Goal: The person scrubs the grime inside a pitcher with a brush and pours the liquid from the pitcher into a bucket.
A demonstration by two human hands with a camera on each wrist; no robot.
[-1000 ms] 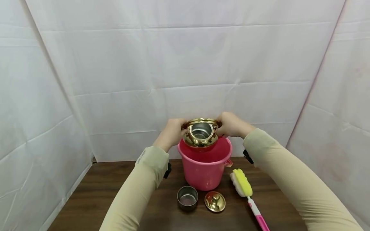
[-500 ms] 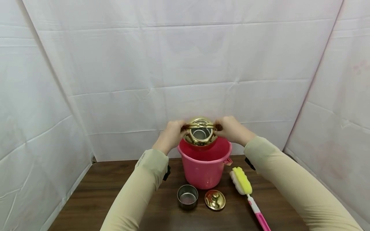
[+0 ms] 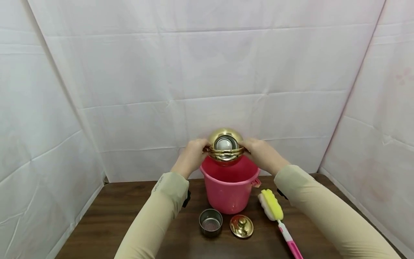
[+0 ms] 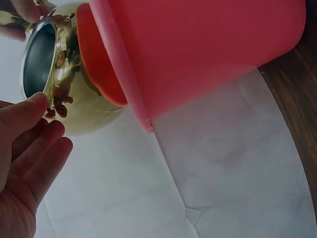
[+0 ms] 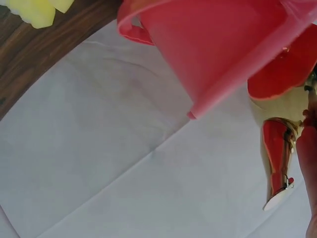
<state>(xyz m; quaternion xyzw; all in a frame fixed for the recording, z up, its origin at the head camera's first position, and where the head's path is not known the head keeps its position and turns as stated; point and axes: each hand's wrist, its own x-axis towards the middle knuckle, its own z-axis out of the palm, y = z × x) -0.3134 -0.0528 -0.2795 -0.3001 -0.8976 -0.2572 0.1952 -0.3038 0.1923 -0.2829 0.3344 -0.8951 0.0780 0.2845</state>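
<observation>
A shiny gold teapot (image 3: 225, 131) is held up over the back of the pink bucket (image 3: 227, 196), with its lidless mouth facing me. My left hand (image 3: 191, 155) grips one side of it, at an end of its arched handle. On the other side my right hand (image 3: 262, 154) grips the opposite end. In the left wrist view, the left thumb and fingers (image 4: 45, 156) pinch near the rim of the teapot (image 4: 94, 111). The right wrist view shows the spout (image 5: 276, 156) pointing away from the bucket (image 5: 213, 44); most of the right hand is cut off there.
In front of the bucket stand a small metal strainer cup (image 3: 210, 223) and a gold lid (image 3: 241, 226). A yellow-and-white sponge brush (image 3: 273, 205) with a pink handle lies to the right on the wooden table (image 3: 106, 212). White cloth (image 3: 207, 64) hangs behind and at both sides.
The arched handle has swung down across the teapot's mouth toward me, and the teapot's body has tipped further. Both hands have lowered slightly while keeping their grip.
</observation>
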